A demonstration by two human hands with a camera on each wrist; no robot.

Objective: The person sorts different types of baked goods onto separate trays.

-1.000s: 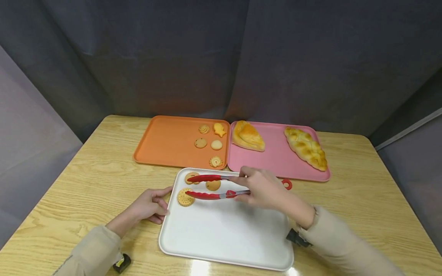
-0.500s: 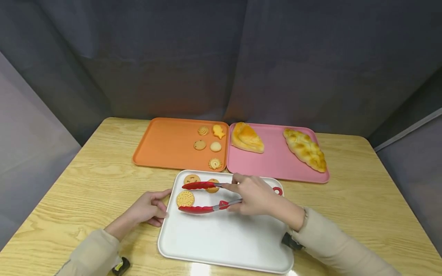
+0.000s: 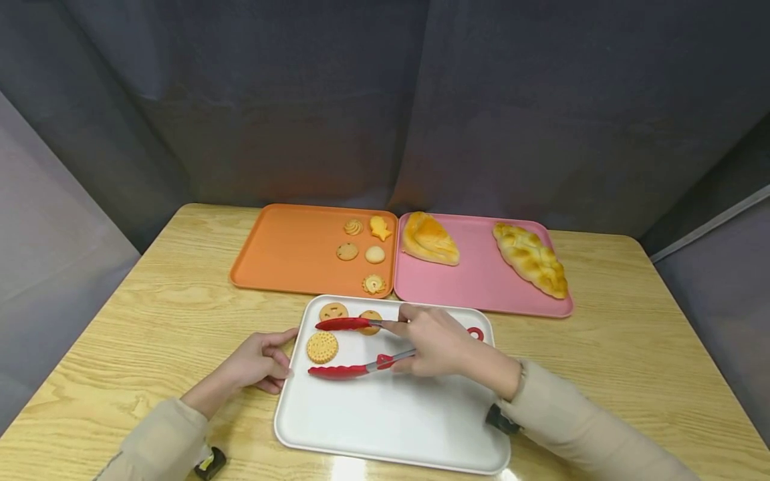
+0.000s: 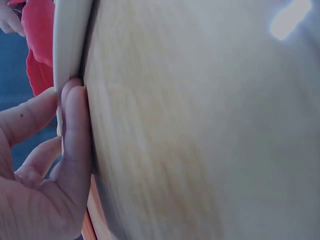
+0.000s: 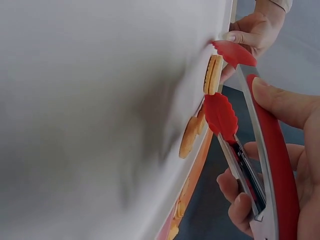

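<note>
My left hand [image 3: 259, 363] holds the left rim of the white tray [image 3: 385, 427]; in the left wrist view its fingers lie on both sides of the rim. My right hand [image 3: 436, 342] grips a pair of red-tipped tongs [image 5: 272, 150] around the handles. The tongs' arms are spread, one red tip on either side of a round, dotted sandwich biscuit [image 3: 322, 347] on the tray. The far tip partly covers a round cookie [image 3: 369, 314] and passes just in front of another cookie with cut-outs [image 3: 333, 311].
Behind the white tray, an orange tray [image 3: 289, 247] bears several small cookies on its right side. Beside it, a pink tray [image 3: 475, 287] carries a triangular pastry [image 3: 430, 239] and a braided loaf [image 3: 531, 260]. Dark curtain [image 3: 385, 100] hangs behind the table.
The tongs have moved toward me and slightly left, and their arms have spread wider, now on both sides of the dotted biscuit. The left hand has stayed at the tray's rim.
</note>
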